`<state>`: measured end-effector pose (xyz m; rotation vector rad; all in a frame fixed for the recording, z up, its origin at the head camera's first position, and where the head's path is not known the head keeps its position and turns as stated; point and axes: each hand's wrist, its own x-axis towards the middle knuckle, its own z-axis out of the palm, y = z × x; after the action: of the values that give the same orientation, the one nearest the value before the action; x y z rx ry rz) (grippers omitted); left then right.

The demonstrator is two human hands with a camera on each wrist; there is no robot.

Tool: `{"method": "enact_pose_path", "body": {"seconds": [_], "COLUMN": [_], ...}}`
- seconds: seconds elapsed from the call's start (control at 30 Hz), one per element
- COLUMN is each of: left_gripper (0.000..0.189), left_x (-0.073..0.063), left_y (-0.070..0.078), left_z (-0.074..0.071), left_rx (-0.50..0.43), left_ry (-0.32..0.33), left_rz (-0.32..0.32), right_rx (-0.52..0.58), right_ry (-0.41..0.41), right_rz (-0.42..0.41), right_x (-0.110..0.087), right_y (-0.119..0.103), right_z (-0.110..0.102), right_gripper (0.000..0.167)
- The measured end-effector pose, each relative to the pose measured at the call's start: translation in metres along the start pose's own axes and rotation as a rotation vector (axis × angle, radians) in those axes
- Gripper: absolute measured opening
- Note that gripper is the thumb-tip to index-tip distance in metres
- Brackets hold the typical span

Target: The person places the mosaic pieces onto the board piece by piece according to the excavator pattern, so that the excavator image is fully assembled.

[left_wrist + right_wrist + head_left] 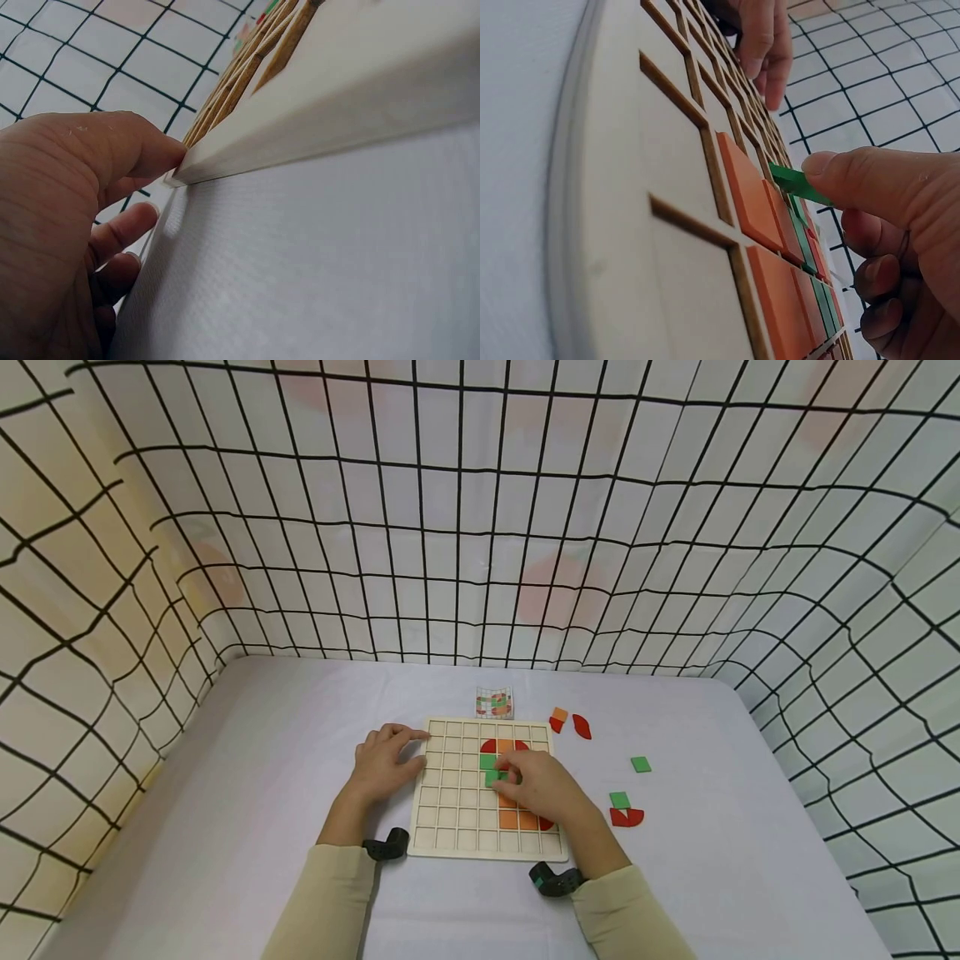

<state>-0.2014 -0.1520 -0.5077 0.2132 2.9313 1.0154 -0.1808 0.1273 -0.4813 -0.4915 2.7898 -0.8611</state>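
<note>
A pale wooden grid board (pixel 444 818) lies flat on the white-covered table. My left hand (pixel 381 766) rests at its left edge; the thumb (pixel 142 146) touches the board's side and the other fingers are loosely bent. Over the board's right half, my right hand (pixel 543 783) pinches a green square tile (pixel 796 182) between thumb and fingers. That tile is tilted, close above the grid cells. Orange tiles (pixel 508 819), a green tile (pixel 487 762) and red curved tiles (pixel 488 746) sit in cells around it. The right hand covers part of this pattern.
Behind the board lies a small pattern card (pixel 494 703). To the right are a loose orange tile (pixel 560 714), a red leaf-shaped piece (pixel 582 727), green squares (pixel 641 764) and red pieces (pixel 627 817). Black wire mesh (pixel 480 585) encloses the table's back and sides.
</note>
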Motion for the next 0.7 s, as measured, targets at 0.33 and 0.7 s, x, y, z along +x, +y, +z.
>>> {"method": "enact_pose_path", "body": {"seconds": [0.33, 0.7], "left_gripper": [0.041, 0.04], "left_x": [-0.0008, 0.0], "left_y": [0.0004, -0.0007], "left_z": [-0.0009, 0.0], "left_rx": [-0.005, -0.002], "left_ry": [-0.003, 0.0], "left_rz": [-0.005, 0.006], "right_rx": [-0.026, -0.074], "right_ry": [0.003, 0.016], "right_rz": [-0.021, -0.036], "right_x": [0.0005, 0.0015], "right_y": [-0.0018, -0.002], "right_z": [0.0049, 0.0085], "right_gripper": [0.023, 0.023]}}
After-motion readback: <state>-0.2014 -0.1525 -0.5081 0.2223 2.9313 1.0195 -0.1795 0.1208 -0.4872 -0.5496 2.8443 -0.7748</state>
